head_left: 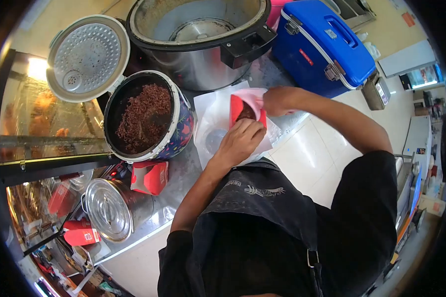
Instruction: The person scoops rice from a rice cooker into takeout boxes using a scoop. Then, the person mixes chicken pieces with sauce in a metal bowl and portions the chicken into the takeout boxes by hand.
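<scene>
Nearest, an apron (262,195) is worn, and just beyond it both hands are occupied. A red box (236,110) is grasped by the left hand (240,143), its fingers bent over the near edge, presumably so that the light carton is kept from sliding. By the right hand (278,101) a pink scoop (255,94) is gripped at its end, the fingers curled round it; its bowl is tipped into the box, where dark rice (246,114) is seen. The exact thumb positions cannot be told.

White paper (208,111) is spread beneath the box, probably so that stray grains are caught and the bench (176,171) is kept clean. Just to the left, a rice pot (182,121) is set within easy reach, its lid (86,57) swung back, it seems, to leave the mouth clear. A second carton (151,177) is stood beside it, perhaps for convenience, and a steel pot (109,210) is kept covered.

Farther off, a large cooker (193,64) and a blue cooler (327,49) are placed behind, likely so that the working spot is left free.
</scene>
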### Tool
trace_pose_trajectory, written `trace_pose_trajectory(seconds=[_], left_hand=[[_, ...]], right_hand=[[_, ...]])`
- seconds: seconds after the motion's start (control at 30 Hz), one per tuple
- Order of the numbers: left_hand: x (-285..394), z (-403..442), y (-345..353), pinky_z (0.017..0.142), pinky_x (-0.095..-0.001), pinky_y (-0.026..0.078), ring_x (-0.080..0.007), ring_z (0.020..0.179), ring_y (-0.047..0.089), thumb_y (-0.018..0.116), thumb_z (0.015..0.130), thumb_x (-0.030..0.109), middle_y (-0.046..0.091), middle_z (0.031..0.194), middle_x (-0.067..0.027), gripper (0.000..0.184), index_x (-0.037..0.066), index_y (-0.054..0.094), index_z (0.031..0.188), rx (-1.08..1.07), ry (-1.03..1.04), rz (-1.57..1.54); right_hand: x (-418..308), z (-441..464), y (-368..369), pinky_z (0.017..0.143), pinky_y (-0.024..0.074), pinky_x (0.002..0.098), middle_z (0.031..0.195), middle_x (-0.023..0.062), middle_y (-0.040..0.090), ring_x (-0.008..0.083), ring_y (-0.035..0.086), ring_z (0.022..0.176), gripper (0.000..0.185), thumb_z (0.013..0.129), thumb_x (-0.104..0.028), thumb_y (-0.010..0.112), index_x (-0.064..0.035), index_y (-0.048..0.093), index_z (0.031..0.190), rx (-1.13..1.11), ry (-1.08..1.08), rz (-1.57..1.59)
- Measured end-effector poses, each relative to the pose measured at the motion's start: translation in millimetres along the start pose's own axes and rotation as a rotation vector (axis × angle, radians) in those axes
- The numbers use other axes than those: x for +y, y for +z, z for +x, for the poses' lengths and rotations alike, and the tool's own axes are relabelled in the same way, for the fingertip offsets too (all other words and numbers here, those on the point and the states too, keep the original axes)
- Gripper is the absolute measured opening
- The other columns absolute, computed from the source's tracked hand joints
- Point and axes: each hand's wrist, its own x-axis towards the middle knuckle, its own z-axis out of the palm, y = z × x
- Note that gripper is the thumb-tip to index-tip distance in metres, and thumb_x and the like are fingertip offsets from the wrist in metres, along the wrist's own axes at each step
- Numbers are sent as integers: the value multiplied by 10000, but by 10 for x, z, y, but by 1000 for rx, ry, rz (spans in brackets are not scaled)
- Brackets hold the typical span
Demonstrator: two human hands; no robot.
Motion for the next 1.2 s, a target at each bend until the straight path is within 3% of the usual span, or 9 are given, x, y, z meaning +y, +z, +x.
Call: trace_pose_trajectory(seconds=[0.17,0.27,0.3,0.43,0.57,0.77,0.97,1.1,1.2], left_hand=[[-26,-175,15,836,-377,491,-268,1004,582,690,765,79,606,1052,-95,179,44,685,941,93,-29,-27],[-96,-516,153,886,-440,468,-319,1053,560,841,662,198,586,1118,-150,543,30,637,1136,398,-220,-24],[-185,-629,152,1005,-524,377,-389,1161,511,941,493,297,527,1256,-214,1073,9,413,1382,483,-270,-31],[-229,-360,-59,1127,-609,153,-440,1327,375,947,468,348,343,1457,-259,1340,9,123,1468,80,-790,-102],[-307,-306,231,1105,-480,306,-424,1304,387,955,465,284,328,1429,-253,1364,-14,74,1464,52,-653,-234],[-290,-236,539,1072,-521,329,-405,1251,435,933,498,257,421,1346,-252,1223,-39,182,1416,150,-717,-46],[-372,-374,564,1012,-432,421,-374,1185,505,925,490,147,474,1264,-225,1141,-9,248,1395,344,-620,-243],[-163,-246,315,1036,-415,393,-292,1233,450,913,554,157,383,1320,-187,1122,3,190,1398,564,-393,-464],[-115,-158,213,1022,-405,396,-285,1225,447,919,536,156,381,1302,-180,1137,8,186,1393,437,-538,-411]], right_hand=[[-387,155,595,656,556,424,882,166,698,301,709,777,220,822,-143,606,4,670,971,775,-10,-199],[-370,41,627,671,552,436,856,181,679,310,701,780,250,813,-130,613,37,612,999,787,-7,-58],[-320,-19,640,662,551,436,860,179,678,314,699,778,265,811,-121,611,37,606,1023,757,5,-24],[-230,-113,857,656,562,444,917,179,680,344,700,775,307,807,-88,578,33,592,1089,834,-43,47],[-167,-131,1065,666,557,473,895,205,675,375,688,769,344,800,-85,576,26,577,1126,947,-26,120],[34,-209,1102,696,532,487,733,239,644,427,645,714,231,822,-105,608,-33,659,1036,985,-151,554],[362,-1070,896,540,406,387,610,203,515,318,464,511,190,839,-68,625,-32,667,1020,984,-117,846],[411,-1468,997,532,401,333,612,160,517,202,483,513,181,823,-37,642,16,668,994,1044,-69,969],[385,-1619,902,548,427,342,657,166,566,216,548,548,171,816,-20,641,28,665,979,1044,-108,936]])
